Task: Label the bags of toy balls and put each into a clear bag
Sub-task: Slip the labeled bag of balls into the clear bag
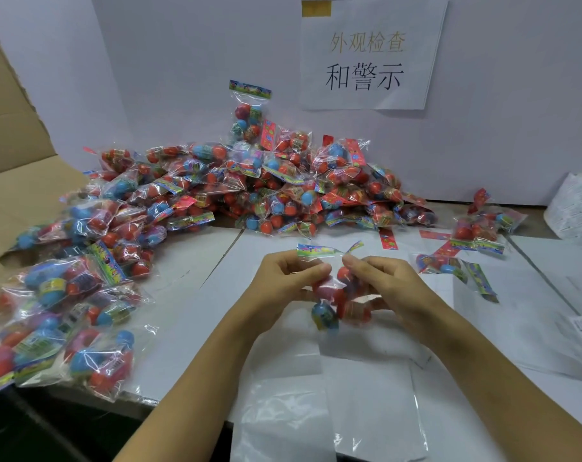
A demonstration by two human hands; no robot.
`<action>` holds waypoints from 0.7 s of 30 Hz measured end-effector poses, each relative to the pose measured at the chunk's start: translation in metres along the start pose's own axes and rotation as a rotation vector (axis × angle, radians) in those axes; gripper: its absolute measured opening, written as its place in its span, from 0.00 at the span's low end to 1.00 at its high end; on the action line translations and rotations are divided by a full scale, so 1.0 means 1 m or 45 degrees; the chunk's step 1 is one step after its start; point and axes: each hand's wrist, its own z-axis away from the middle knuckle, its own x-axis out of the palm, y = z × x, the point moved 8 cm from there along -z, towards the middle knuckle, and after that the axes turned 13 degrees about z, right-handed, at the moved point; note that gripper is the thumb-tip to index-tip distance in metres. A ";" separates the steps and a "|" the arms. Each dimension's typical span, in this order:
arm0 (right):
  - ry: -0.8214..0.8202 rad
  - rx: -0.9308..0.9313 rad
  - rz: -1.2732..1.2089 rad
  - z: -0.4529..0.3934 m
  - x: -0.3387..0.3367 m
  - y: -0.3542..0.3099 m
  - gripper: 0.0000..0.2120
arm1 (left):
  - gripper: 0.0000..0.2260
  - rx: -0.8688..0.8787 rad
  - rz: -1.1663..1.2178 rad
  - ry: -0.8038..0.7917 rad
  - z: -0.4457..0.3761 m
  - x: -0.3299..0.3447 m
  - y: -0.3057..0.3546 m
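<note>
While both hands hover just above the white tabletop point(216, 328), they share one small bag of toy balls point(336, 295) between them. The left hand point(283, 278) has its grip closed on the bag's upper left part, thumb and fingers pinching the plastic just under the printed header strip point(319, 251), which sticks up at the hands' 12 o'clock. The right hand point(386, 278) pinches the same bag from the other side, its fingers curled round the plastic. Red balls show between the two hands, and a blue-green one hangs lowest, at their 6 o'clock.

Directly below, towards me, clear bags point(326, 411) lie flat on the tabletop, overlapping, running to the near edge.

At 12 o'clock from the hands, a big heap of ball bags point(249, 181) is piled against the white back board point(183, 78), one bag standing upright on top. The heap spills round to 9 and 8 o'clock, where more bags point(66, 311) lie beside an open cardboard box point(13, 145). At 2 o'clock a few loose bags point(476, 228) sit apart, with red header strips near them. Far off at 3 o'clock is a stack of printed sheets point(573, 211); I cannot read them. A paper sign point(369, 55) with Chinese characters is taped to the board at 1 o'clock.
</note>
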 end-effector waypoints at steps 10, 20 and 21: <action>0.079 -0.025 0.104 -0.002 -0.007 0.001 0.13 | 0.22 0.065 -0.085 0.040 0.000 0.000 0.000; 0.018 0.222 0.308 -0.003 -0.033 0.024 0.11 | 0.13 0.421 -0.988 0.859 0.012 -0.061 0.039; 0.044 0.242 0.353 -0.004 -0.038 0.027 0.11 | 0.20 0.222 -1.166 0.879 0.008 -0.068 0.030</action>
